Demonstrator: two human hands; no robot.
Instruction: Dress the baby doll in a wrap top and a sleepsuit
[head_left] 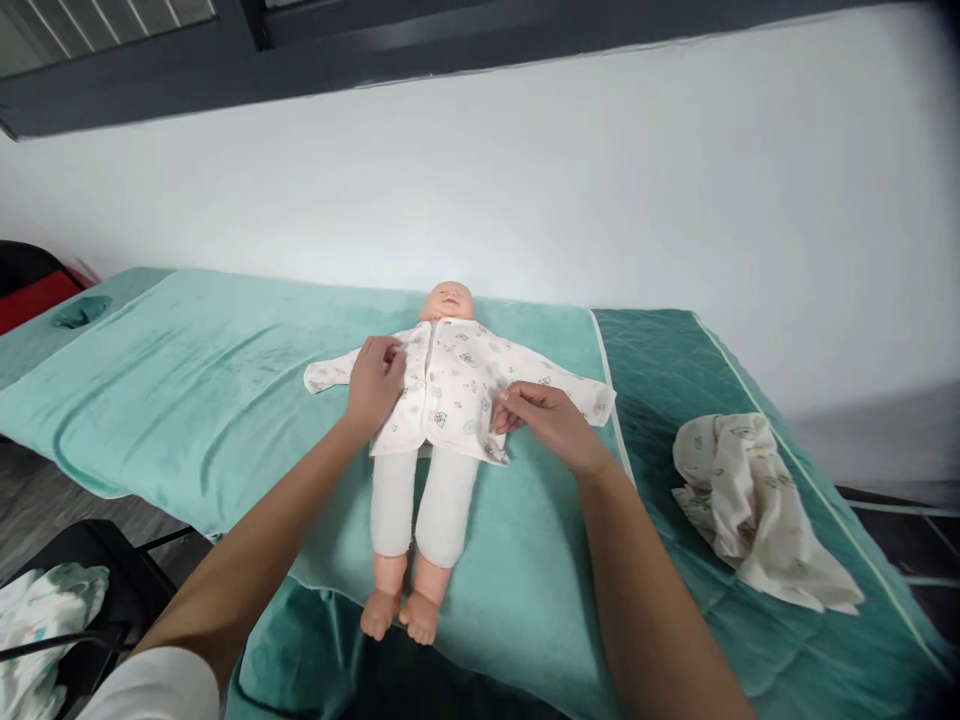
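Observation:
A baby doll [448,300] lies on its back, head toward the wall, in white trousers [446,505] with bare feet showing. Its white printed baby shirt [454,385] is wrapped over the chest, with both sleeves spread out sideways. My left hand [377,380] rests on the shirt near the left sleeve, its fingers loosely bent and apart from the thumb. At the shirt's right side, my right hand [544,420] has its thumb and fingertips pinched together at the fabric. The doll's hands are hidden in the sleeves.
A light green sheet [225,380] covers the bed, over a darker quilted cover [660,370] at the right. There lies a crumpled printed cloth [750,500]. A black chair [112,570] holding another cloth [52,620] stands at the lower left. A white wall [525,180] borders the far side.

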